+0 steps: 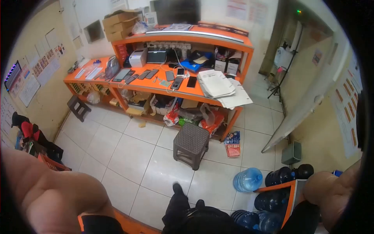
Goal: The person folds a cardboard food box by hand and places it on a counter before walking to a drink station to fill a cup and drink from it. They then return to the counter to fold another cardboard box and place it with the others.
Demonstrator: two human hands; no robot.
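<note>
My left hand (58, 191) is raised very close to the camera at the lower left, with a dark sleeve cuff below it. My right hand (331, 191) is likewise near the lens at the right edge, above another dark cuff. The fingers of both hands lie outside the view, so what they hold or touch is hidden. Between them, below, show my dark-clothed legs (177, 208) and a shoe. A brown plastic stool (191, 138) stands on the tiled floor ahead.
An orange workbench (156, 86) carries several phones, a white printer (138, 58) and stacked papers (216, 84) overhanging its edge. Large water bottles (248, 179) stand lower right, by an orange rack (290, 199). A door (304, 113) stands ajar. Printed leaflets (232, 144) lie on the floor.
</note>
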